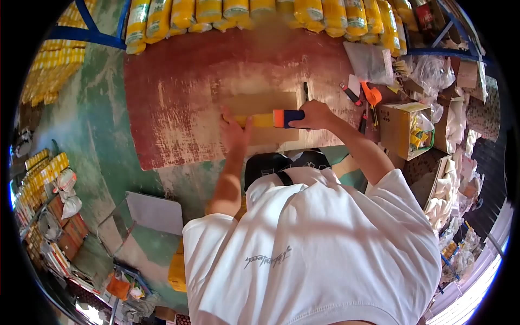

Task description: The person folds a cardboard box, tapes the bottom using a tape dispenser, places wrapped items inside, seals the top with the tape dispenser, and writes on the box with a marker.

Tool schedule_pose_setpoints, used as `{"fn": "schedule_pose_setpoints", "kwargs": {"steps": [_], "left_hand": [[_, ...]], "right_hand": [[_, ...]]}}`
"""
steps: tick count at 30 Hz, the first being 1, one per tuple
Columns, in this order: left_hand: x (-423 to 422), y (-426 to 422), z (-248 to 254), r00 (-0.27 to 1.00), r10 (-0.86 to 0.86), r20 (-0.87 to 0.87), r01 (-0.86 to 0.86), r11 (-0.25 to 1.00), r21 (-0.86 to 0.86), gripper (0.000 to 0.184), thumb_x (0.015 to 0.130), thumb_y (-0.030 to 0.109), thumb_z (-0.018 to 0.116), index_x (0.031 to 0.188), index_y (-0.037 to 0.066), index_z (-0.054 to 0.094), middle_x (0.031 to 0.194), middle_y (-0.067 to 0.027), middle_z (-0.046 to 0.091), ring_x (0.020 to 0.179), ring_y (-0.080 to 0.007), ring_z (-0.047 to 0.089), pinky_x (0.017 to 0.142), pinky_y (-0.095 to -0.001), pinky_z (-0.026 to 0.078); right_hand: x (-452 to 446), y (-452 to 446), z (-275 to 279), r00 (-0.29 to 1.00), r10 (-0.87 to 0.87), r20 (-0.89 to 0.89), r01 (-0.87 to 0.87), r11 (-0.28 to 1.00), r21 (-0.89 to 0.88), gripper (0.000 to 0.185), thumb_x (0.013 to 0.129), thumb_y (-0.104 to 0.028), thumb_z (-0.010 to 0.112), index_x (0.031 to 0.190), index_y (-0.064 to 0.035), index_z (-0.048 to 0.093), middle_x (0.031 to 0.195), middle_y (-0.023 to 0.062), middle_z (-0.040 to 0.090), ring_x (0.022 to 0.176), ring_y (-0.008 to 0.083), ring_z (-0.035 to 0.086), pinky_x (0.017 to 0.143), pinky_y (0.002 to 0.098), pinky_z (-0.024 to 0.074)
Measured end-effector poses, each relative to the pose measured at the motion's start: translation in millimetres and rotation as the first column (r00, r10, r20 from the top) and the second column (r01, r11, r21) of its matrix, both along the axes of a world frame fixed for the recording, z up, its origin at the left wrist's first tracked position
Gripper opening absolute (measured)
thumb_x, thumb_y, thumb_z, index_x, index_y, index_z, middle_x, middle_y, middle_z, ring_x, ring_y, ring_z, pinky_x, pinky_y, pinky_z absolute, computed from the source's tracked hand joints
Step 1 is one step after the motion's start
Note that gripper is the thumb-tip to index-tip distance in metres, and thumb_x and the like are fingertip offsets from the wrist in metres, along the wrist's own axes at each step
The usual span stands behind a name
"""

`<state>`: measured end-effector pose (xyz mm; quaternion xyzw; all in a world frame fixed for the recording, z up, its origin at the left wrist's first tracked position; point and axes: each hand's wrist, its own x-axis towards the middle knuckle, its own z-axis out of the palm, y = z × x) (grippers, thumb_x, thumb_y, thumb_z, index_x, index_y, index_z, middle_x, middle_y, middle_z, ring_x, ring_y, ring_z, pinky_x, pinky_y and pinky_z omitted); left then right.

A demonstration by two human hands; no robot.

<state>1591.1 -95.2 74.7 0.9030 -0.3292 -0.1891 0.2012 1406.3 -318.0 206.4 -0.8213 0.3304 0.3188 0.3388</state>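
Note:
A brown cardboard box [261, 101] sits on the worn red tabletop, with a strip of yellow tape [259, 120] running along its middle. My left hand [234, 134] holds the box's left end, thumb and fingers on either side of the tape's end. My right hand [318, 115] is closed round a dark blue and orange tape dispenser [286, 118] at the right end of the strip. Just beyond this hand lies a thin black object [305, 90], its kind unclear.
Yellow-wrapped packs [235, 12] line the table's [179, 81] far edge. At the right lie a red-and-black tool [351, 94], an orange tool [372, 94] and a clear plastic bag [369, 62]. An open carton [394, 130] stands beside the table's right edge. A grey folding chair [156, 213] is at lower left.

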Motion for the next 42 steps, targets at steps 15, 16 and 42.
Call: {"fn": "schedule_pose_setpoints", "kwargs": {"steps": [15,16,42], "left_hand": [[-15,-5,-24,0.887,-0.091,0.452,0.019,0.987,0.161,0.081,0.105,0.046,0.042,0.163,-0.001,0.012,0.168,-0.0253,0.017,0.155,-0.0420,0.019,0.127,-0.0492,0.016],[-14,-6,-22,0.905,-0.187,0.381,0.127,0.976,0.177,0.080,0.105,0.045,0.043,0.163,-0.002,0.013,0.169,-0.0244,0.016,0.156,-0.0410,0.017,0.127,-0.0498,0.015],[-10,47,1,0.958,-0.272,-0.085,0.282,0.951,0.127,0.118,0.063,0.037,0.096,0.161,0.039,0.031,0.169,-0.0253,0.001,0.137,-0.0500,0.048,0.091,-0.0520,0.058]], "right_hand": [[-44,-23,-59,0.997,0.015,0.079,-0.016,1.000,0.017,0.072,0.079,-0.076,0.067,0.059,-0.0076,0.072,0.054,0.0033,0.067,0.058,0.0205,0.070,0.065,0.0353,0.0579],[-46,-24,-62,0.996,-0.006,0.092,0.001,0.998,0.059,0.071,0.080,-0.075,0.068,0.060,-0.0070,0.072,0.055,0.0042,0.067,0.058,0.0211,0.070,0.066,0.0364,0.0582],[-114,-49,-101,0.956,-0.286,0.068,0.265,0.939,0.220,0.071,0.078,-0.072,0.073,0.089,-0.0020,0.078,0.067,0.0087,0.071,0.064,0.0192,0.070,0.067,0.0373,0.0564]]}}
